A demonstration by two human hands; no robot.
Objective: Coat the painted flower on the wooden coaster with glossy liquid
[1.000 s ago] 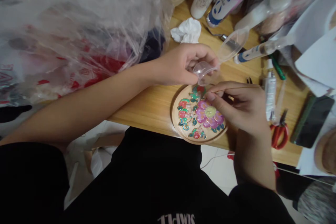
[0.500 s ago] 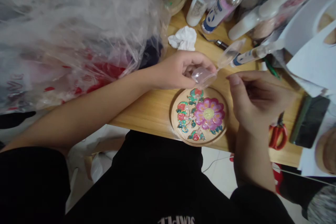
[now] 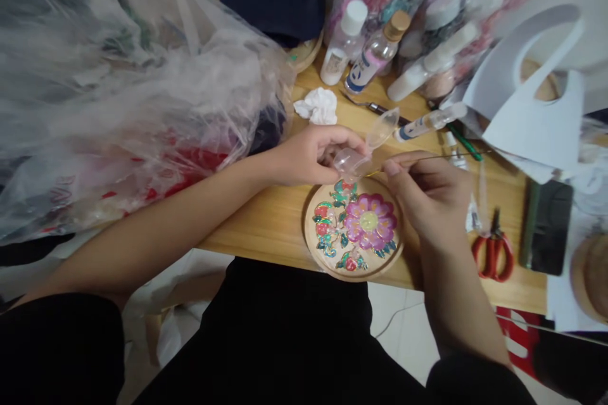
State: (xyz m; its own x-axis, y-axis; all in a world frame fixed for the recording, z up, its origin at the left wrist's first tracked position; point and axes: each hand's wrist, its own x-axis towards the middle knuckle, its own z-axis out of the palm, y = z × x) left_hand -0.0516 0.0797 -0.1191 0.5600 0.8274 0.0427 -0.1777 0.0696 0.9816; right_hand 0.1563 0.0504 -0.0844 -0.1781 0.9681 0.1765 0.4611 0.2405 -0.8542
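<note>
My left hand (image 3: 316,155) is closed around a small clear plastic cup (image 3: 350,162), whose hinged lid (image 3: 382,128) stands up on its far side. My right hand (image 3: 427,193) pinches a thin, dark stick (image 3: 451,155) with a yellowish tip (image 3: 373,174) at the cup's right edge; whether the tip is inside the cup I cannot tell. Just below both hands lies a round wooden disc (image 3: 313,253) with a raised rim. On it are a glossy purple flower (image 3: 370,221) with a yellow centre and smaller red, green and blue motifs with gold outlines.
Behind the hands are crumpled tissue (image 3: 317,106), a dark-handled tool (image 3: 377,107) and several bottles (image 3: 363,69). A big plastic bag (image 3: 190,88) fills the left. Red-handled snips (image 3: 493,256) and a dark phone-like slab (image 3: 547,228) lie right. The table's front edge (image 3: 266,256) is close.
My right hand has come closer to the cup, bringing the stick's yellowish tip to its edge. My left hand still holds the cup. The view has shifted, showing more of the table's back.
</note>
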